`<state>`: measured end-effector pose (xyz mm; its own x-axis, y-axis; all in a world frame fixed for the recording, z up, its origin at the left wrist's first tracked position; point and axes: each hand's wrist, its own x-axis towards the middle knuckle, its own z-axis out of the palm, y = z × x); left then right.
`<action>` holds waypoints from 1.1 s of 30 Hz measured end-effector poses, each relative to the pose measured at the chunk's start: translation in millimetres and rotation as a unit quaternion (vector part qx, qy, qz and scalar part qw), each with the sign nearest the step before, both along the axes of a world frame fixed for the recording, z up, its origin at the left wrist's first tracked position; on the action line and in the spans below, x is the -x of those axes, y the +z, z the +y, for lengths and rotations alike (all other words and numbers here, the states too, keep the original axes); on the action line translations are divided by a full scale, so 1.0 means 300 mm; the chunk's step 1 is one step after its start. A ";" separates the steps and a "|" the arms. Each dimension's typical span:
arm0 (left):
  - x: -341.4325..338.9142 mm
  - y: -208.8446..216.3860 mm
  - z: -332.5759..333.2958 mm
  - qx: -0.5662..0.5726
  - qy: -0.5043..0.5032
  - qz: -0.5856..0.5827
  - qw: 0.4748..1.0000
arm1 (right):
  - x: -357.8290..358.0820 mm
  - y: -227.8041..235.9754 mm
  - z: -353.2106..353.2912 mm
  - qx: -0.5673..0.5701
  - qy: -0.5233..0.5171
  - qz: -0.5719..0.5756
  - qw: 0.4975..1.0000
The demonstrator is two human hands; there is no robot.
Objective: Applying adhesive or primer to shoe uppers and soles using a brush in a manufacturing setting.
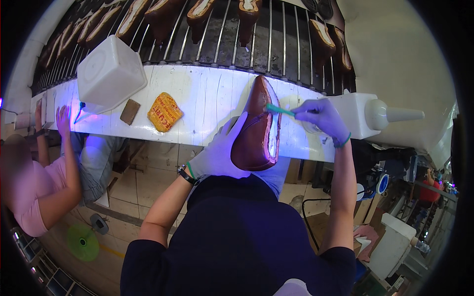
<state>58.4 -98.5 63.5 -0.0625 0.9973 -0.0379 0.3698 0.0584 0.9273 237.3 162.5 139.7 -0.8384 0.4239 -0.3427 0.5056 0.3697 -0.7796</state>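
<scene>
A dark brown leather shoe upper on a last [248, 140] is tilted on its side at the bench's near edge, its pale sole side facing right. My left hand [216, 154], in a thin whitish glove, is closed around its left side near the lower end. A green brush [280, 110], shaped like a toothbrush, is pinched in my gloved right hand [323, 117]. The brush's head touches the sole-side edge of the leather, around the middle of the shoe. Whether its bristles carry anything is too small to make out.
The white bench [197, 98] borders a roller conveyor [217, 44] bearing several brown lasted shoes. On the bench sit a white plastic container [109, 74], a brown block [130, 112], a yellow-orange packet [165, 112] and a white spouted bottle [353, 116]. A co-worker [44, 182] sits at left.
</scene>
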 end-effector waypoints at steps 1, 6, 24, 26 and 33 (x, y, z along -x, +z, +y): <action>-0.002 -0.002 0.003 0.003 0.000 -0.007 1.000 | -0.022 0.013 -0.021 0.029 0.007 -0.001 1.000; 0.004 -0.010 0.000 -0.016 -0.001 -0.005 1.000 | -0.059 0.075 -0.115 0.110 0.051 0.029 0.992; 0.100 -0.008 0.007 -0.049 -0.023 -0.259 0.964 | 0.119 0.222 -0.017 -0.001 0.104 0.079 0.991; 0.101 0.001 -0.001 -0.027 -0.021 -0.288 0.957 | 0.179 0.227 -0.045 -0.003 0.124 0.085 0.989; 0.129 -0.002 -0.006 0.025 -0.009 -0.324 0.946 | 0.265 0.236 -0.063 -0.001 0.255 0.090 0.963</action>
